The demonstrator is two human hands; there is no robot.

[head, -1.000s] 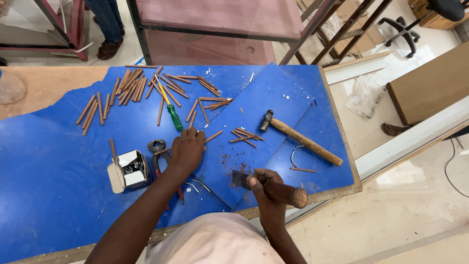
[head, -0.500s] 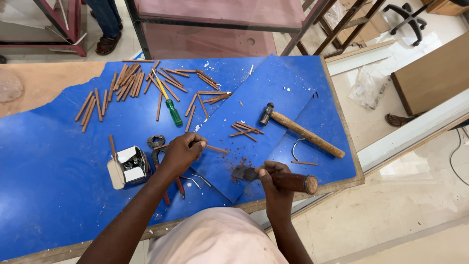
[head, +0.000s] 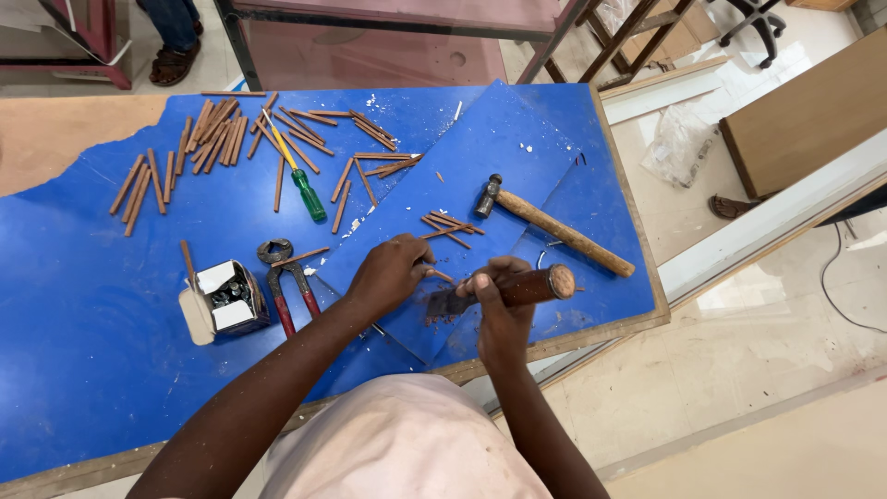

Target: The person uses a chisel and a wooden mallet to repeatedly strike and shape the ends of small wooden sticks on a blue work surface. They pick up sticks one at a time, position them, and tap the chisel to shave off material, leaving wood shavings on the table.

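Now, your blue table (head: 92, 351) carries it all. Past your hands lies the hammer (head: 554, 226), its wooden handle running toward the table's right edge. Left of the hammer sit the red-handled pincers (head: 282, 282), then a small open box (head: 222, 300). Your right hand (head: 499, 300) has its grip closed on a wooden-handled tool (head: 517, 286), its dark end just left of that hand. Your left hand (head: 388, 273) pinches a thin brown stick (head: 434, 274) against the table beside it.
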